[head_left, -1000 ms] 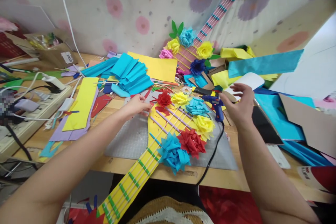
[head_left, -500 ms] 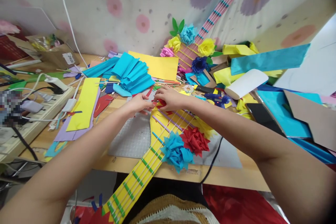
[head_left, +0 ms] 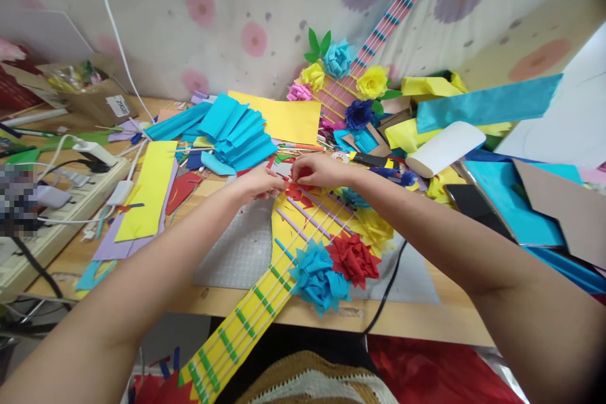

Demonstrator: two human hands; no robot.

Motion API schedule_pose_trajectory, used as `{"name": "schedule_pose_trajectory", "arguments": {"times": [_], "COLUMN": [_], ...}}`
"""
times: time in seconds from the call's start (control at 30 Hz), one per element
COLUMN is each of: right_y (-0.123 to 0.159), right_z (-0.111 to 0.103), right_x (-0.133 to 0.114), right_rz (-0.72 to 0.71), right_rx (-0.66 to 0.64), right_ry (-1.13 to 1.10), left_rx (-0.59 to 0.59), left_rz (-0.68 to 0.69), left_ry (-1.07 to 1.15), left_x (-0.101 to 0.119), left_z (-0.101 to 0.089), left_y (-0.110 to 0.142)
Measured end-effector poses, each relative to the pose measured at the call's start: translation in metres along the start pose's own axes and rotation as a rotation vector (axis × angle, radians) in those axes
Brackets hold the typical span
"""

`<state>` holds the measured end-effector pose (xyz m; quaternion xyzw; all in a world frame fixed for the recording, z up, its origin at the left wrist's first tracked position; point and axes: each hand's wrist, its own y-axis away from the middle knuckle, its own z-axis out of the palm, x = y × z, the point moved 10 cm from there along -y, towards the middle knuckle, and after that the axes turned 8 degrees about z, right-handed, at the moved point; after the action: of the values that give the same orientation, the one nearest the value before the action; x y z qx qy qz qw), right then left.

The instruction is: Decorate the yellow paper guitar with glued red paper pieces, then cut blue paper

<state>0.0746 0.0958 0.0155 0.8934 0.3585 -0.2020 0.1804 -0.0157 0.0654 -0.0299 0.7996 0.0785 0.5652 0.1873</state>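
Observation:
A yellow paper guitar (head_left: 284, 224) lies slantwise over the table edge, with green frets and pale strings along its neck. On its body sit a blue paper flower (head_left: 322, 278), a red paper flower (head_left: 355, 257) and a yellow paper flower (head_left: 375, 229). Another red paper flower (head_left: 299, 194) is at the far edge of the body, between my hands. My left hand (head_left: 262, 183) pinches it from the left, fingertips together. From the right, my right hand (head_left: 324, 170) has thumb and fingers closed on its petals, covering part of it.
A grey cutting mat (head_left: 231, 246) lies under the guitar. Pleated blue paper (head_left: 237, 132) and yellow strips lie behind and left. A blue glue gun (head_left: 395, 175) and a white roll (head_left: 445, 150) are right. A power strip (head_left: 71, 221) stands left; a pink paper guitar (head_left: 379, 44) leans behind.
My right hand has shifted slightly right and its fingers have drawn back, so more red petals show. My left fingertips have come closer together and moved a little right.

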Motion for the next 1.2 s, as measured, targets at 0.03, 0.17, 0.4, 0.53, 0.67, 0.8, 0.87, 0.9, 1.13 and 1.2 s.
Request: {"name": "schedule_pose_trajectory", "arguments": {"times": [0.03, 0.17, 0.4, 0.53, 0.67, 0.8, 0.87, 0.9, 1.13, 1.2], "right_y": [0.000, 0.002, 0.005, 0.006, 0.008, 0.009, 0.010, 0.010, 0.011, 0.012], "right_z": [0.000, -0.002, -0.004, -0.005, -0.007, -0.007, -0.007, -0.007, -0.008, -0.008], "right_x": [0.001, 0.006, 0.015, 0.019, 0.019, 0.019, 0.019, 0.018, 0.013, 0.012], "right_rz": [0.010, 0.060, 0.102, 0.100, 0.098, 0.103, 0.100, 0.099, 0.084, 0.088], "right_rx": [-0.007, -0.012, -0.009, 0.004, 0.011, 0.014, 0.014, 0.011, 0.010, 0.007], "right_ry": [-0.021, -0.069, -0.082, -0.075, -0.072, -0.074, -0.073, -0.072, -0.052, -0.054], "left_rx": [-0.016, -0.085, -0.090, -0.109, -0.128, -0.141, -0.145, -0.148, -0.143, -0.151], "left_rz": [-0.004, 0.017, 0.035, 0.020, 0.006, 0.000, -0.008, -0.010, 0.020, 0.042], "left_ry": [-0.018, -0.036, -0.109, -0.184, -0.259, -0.236, -0.232, -0.239, -0.320, -0.323], "left_x": [0.001, 0.005, 0.007, 0.011, 0.011, 0.008, 0.008, 0.008, 0.014, 0.016], "left_z": [0.002, 0.014, 0.023, 0.024, 0.023, 0.024, 0.026, 0.027, 0.027, 0.028], "left_y": [-0.001, -0.006, -0.014, -0.016, -0.025, -0.033, -0.034, -0.034, -0.039, -0.041]}}
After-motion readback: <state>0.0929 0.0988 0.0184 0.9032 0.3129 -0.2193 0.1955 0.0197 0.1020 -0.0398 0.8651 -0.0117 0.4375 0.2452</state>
